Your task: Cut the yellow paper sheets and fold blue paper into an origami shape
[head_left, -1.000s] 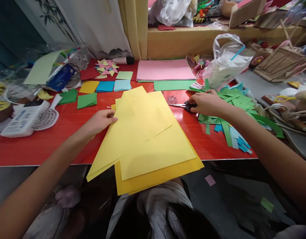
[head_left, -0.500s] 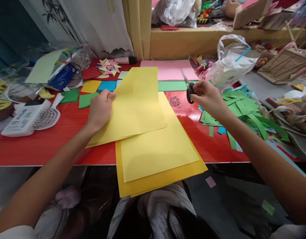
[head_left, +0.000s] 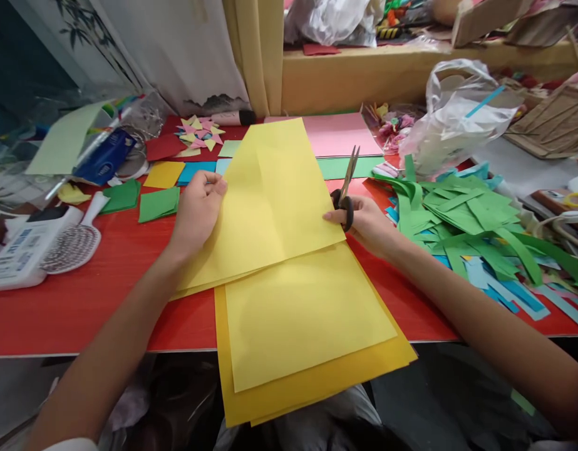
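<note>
My left hand pinches the left edge of a folded yellow sheet, lifted at an angle above the red table. On the sheet's right edge, my right hand grips black-handled scissors with the blades pointing up and away; its fingertips also touch the paper. Below lies a stack of flat yellow sheets, which overhangs the table's front edge toward my lap.
Green and blue paper strips pile at the right beside a clear plastic bag. Pink and green sheets lie at the back. Small coloured squares, paper stars, a hairbrush and a white device sit left.
My right hand picked the scissors up from the table and brought them to the yellow sheet's right edge. My left hand lifted and turned that sheet away from the stack.
</note>
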Demonstrator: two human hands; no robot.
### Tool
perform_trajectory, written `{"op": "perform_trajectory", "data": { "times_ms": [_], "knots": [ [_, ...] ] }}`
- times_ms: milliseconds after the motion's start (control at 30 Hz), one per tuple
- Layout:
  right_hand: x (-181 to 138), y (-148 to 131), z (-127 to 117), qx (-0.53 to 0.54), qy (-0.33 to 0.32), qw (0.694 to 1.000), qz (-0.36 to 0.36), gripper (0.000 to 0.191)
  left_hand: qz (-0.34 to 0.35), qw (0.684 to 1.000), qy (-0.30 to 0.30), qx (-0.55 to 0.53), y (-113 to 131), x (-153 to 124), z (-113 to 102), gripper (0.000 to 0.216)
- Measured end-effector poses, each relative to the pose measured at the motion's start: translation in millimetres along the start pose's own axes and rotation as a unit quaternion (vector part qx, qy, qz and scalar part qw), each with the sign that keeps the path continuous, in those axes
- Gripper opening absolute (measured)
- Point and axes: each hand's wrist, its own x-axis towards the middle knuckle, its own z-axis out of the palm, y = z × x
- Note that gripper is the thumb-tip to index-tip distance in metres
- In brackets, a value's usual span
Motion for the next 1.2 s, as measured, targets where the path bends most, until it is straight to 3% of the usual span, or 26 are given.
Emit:
{"op": "perform_trajectory", "data": {
  "times_ms": [67,167,267,333,400,467,533,667,733,800,900,1200],
  "knots": [
    [-1,1,-1,-0.001,0.032,0.999,-0.011,0.024,-0.066,0.989,-0.114,-0.062,-4,2,-4,0.024],
    [2,3,-5,0.013,0.134,0.989,-0.058,0.023,-0.130,0.941,-0.286,-0.126,-8,4,-11,0.028],
    [4,4,-12,-0.009,0.217,0.969,-0.117,0.019,-0.157,0.919,-0.341,-0.117,-11,2,-10,0.025],
    [3,1,-16,-0.046,0.234,0.958,-0.159,0.017,-0.133,0.953,-0.266,-0.062,-11,-1,-6,0.020],
    [0,-5,-18,-0.075,0.241,0.949,-0.190,0.018,-0.054,0.990,-0.119,0.054,-9,-2,-3,0.019],
    [-5,-13,-18,-0.094,0.244,0.944,-0.203,0.020,0.026,0.988,0.006,0.155,-4,-2,-4,0.029],
    [-11,-21,-17,-0.109,0.217,0.950,-0.197,0.022,0.066,0.981,0.065,0.173,1,-2,-9,0.035],
    [-25,-27,-4,-0.120,0.034,0.987,-0.101,0.037,0.102,0.981,0.126,0.103,11,-3,-18,0.033],
    [-32,-27,6,-0.148,-0.082,0.985,-0.037,0.046,0.117,0.979,0.147,0.080,15,-6,-20,0.032],
    [-39,-27,16,-0.191,-0.158,0.969,0.012,0.047,0.131,0.976,0.161,0.061,18,-9,-21,0.034],
    [-44,-27,23,-0.215,-0.182,0.958,0.045,0.046,0.152,0.969,0.188,0.041,23,-14,-20,0.035],
    [-45,-24,18,-0.207,-0.182,0.961,0.024,0.057,0.192,0.963,0.191,0.010,24,-20,-15,0.037]
  ]
}}
